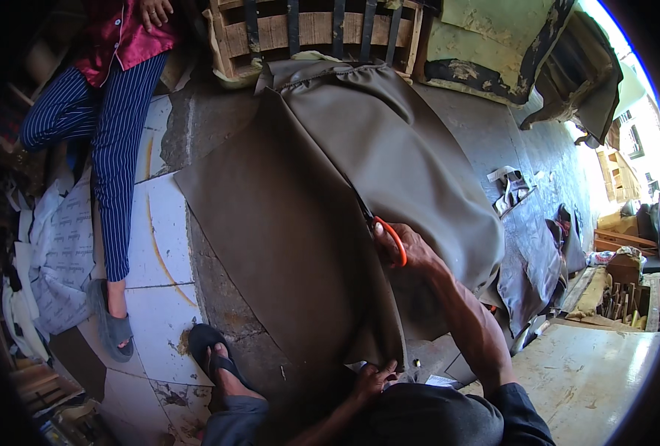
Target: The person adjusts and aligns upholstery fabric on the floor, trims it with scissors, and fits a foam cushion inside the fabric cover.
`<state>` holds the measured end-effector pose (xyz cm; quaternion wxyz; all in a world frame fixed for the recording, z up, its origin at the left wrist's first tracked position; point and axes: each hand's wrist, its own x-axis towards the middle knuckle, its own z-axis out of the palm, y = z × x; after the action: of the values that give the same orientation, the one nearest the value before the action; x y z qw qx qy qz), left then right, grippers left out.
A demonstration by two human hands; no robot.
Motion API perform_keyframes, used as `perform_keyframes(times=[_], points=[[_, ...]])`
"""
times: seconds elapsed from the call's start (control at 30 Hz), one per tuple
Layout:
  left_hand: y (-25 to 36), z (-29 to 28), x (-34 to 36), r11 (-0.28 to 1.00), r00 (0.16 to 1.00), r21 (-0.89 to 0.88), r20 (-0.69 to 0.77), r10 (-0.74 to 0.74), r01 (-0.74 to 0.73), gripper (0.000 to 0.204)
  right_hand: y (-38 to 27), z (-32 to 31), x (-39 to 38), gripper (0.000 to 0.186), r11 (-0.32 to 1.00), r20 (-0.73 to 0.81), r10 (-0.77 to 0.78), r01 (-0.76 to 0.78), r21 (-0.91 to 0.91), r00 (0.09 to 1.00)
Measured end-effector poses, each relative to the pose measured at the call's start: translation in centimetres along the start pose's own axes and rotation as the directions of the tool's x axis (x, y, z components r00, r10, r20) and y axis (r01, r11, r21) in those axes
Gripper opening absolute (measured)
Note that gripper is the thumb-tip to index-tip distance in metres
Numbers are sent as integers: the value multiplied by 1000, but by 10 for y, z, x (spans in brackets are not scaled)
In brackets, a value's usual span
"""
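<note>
Right hand (412, 249) closed around the orange handle of the scissors (398, 241), whose dark blades point away from the body and lie along an edge of the brown sheet (278, 215). The sheet extends beyond this hand and to both sides of it, with a gathered seam at its far end. Left hand (373, 380), nearer the body and slightly to the left, has its fingers clamped on the sheet's near edge. Farther ahead of the right hand stands a wooden frame (311, 36) with dark straps; to its lower right lies a pale board (568, 379).
</note>
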<state>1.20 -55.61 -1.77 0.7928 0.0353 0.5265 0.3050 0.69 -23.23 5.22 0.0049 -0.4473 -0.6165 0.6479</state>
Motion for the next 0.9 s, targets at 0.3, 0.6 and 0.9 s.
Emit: perform_keyframes(times=[0.3,0.6,0.9], points=[[-4,-3,3,999,1000,45,19,-7,7,62,-9,0,5,71,998,-34,-3,1,-64,999],[-44,-7,24,999,999,-24,1,44,-44,62,-17,8,13,66,997,-44,27,-30,-73,999],[-32,-4,17,993,995,-77,25,95,-93,58,-22,4,22,75,997,-47,22,-25,-79,999]])
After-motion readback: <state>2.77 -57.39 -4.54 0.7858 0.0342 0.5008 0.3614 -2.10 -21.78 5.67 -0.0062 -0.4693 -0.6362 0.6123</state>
